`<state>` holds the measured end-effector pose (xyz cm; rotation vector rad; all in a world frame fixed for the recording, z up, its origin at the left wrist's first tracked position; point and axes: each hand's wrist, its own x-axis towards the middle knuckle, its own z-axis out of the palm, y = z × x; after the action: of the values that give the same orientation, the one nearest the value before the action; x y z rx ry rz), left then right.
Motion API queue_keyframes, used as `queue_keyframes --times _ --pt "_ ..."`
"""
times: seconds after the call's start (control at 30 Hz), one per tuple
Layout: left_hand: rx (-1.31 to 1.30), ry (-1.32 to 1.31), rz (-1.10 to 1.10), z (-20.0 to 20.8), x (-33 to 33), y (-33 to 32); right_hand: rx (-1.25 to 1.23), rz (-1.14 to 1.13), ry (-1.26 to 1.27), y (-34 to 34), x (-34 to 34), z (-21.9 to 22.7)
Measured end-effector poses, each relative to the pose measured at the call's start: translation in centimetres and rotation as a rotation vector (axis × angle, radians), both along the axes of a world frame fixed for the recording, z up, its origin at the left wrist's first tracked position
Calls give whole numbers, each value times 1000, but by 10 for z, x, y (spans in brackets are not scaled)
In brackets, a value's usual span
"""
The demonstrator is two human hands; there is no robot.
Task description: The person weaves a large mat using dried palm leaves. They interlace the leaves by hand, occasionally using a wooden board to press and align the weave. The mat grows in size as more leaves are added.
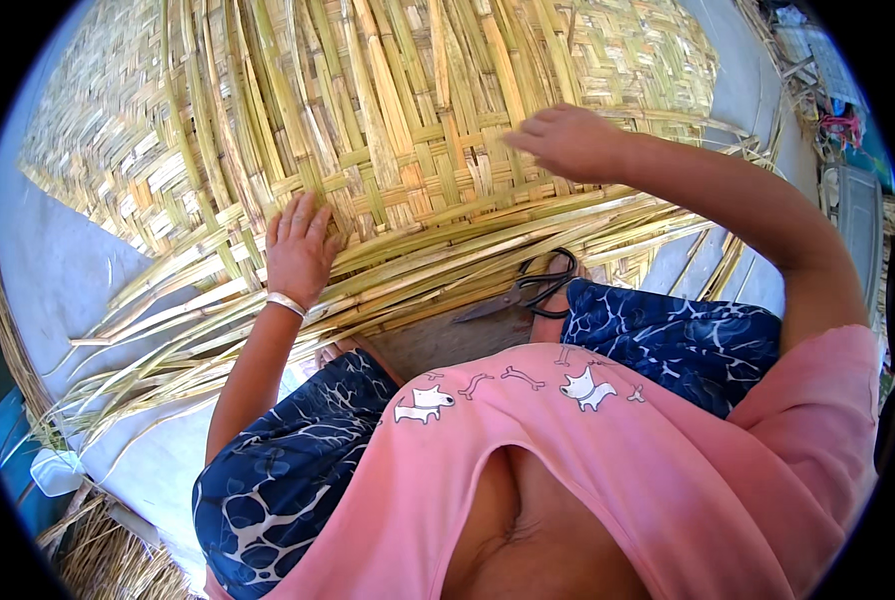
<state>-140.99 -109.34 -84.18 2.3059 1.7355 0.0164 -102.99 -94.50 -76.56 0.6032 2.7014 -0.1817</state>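
Note:
A large mat point(632, 65) of woven yellow-green flat strips spreads out in front of me. Long unwoven strips point(377, 75) run away from me over its middle. My left hand point(302, 245) lies on the near part of the weave, fingers spread, a bangle point(286, 303) at the wrist. Above the weave on the right is my right hand point(572, 143), its fingers stretched leftward and slightly blurred, with nothing visible in them. Black-handled scissors point(557, 283) rest by my foot, blades pointing left.
A bundle of loose strips point(447, 262) lies crosswise along the mat's near edge, its ends fanning out at the left. Pale floor point(57, 235) shows around the mat. A white container point(57, 472) stands at the lower left, near dry stalks point(117, 555). Assorted items point(839, 125) sit at the far right.

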Motion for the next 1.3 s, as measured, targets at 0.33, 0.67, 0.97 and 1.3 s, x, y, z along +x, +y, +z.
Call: queue_keyframes --times 0.33,0.67,0.97,1.3 --pt "2 -140 -138 16 17 -37 206 -503 -23 -18 125 -43" --pt "-469 -55 -218 69 21 10 353 -791 3 22 135 -68" --pt "-891 -892 218 125 121 89 316 -541 613 53 48 -29" --pt "-646 -1458 753 117 101 118 -243 -526 564 25 0 26"
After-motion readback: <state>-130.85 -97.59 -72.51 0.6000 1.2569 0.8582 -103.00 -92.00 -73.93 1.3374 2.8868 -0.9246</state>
